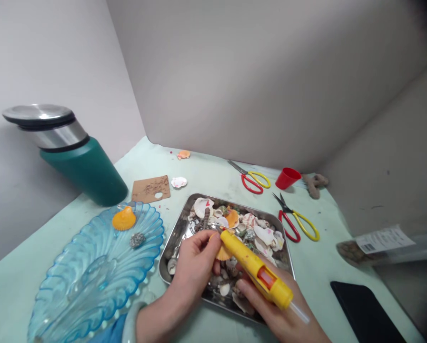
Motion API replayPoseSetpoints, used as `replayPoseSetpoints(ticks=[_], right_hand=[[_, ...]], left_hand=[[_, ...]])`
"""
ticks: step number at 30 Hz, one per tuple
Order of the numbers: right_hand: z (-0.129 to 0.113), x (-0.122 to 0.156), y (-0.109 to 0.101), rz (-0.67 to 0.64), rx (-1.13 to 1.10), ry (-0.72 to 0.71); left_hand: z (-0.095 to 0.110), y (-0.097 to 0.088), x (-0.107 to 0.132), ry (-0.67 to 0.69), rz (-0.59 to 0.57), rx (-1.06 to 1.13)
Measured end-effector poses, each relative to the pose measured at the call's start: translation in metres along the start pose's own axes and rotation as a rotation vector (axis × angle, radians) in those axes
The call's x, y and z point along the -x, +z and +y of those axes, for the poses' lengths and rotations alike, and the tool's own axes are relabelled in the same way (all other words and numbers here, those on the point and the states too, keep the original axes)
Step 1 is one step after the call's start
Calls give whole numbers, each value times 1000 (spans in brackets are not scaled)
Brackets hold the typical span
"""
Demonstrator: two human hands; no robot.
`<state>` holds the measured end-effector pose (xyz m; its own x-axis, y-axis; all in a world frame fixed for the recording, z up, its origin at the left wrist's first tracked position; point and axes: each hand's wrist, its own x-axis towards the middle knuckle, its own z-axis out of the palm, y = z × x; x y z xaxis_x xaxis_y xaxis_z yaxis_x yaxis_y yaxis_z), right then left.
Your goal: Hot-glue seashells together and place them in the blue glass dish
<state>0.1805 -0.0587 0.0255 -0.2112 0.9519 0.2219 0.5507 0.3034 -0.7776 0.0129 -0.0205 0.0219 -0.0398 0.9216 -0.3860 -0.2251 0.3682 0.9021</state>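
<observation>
My right hand is wrapped round a yellow hot glue gun, with a clear glue stick poking out of its back end. The gun's nozzle points away from me, close to my left fingertips. Pinched in my left hand is an orange scallop shell, partly hidden by the fingers and the gun. Both hands are over a metal tray full of mixed seashells. Whether the nozzle touches the shell, I cannot tell.
On the left, a blue scalloped plate holds an orange shell and a grey spiky piece. Behind it stands a green bottle. Two pairs of scissors, a red cup and a black flat object lie rightward.
</observation>
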Motion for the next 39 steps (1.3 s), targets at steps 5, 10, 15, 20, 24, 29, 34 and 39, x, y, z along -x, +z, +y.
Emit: replayPoseSetpoints(ticks=[5,10,15,20,24,29,34,39], right_hand=[[1,-1,0,-21,0,-3],[3,0,-1,-69,22,-2],[-1,-1,1,-29,18,5],[-7,-3,1,-33,-6,7],[-8,-4,0,-30,-34,16],[-8,-6,0,-83,-47,44],[-6,-7,1,-99,-45,70],[0,-6,1,-88,-13,43]], left_hand=[[-1,1,0,-6,6,-4],[0,1,0,23,7,-3],[4,1,3,44,5,31],[3,-1,2,37,16,11],[-2,-3,-2,67,-17,-27],[-2,-2,-2,32,-9,-1],[1,-1,-1,8,2,1],[1,-1,-1,0,16,20]])
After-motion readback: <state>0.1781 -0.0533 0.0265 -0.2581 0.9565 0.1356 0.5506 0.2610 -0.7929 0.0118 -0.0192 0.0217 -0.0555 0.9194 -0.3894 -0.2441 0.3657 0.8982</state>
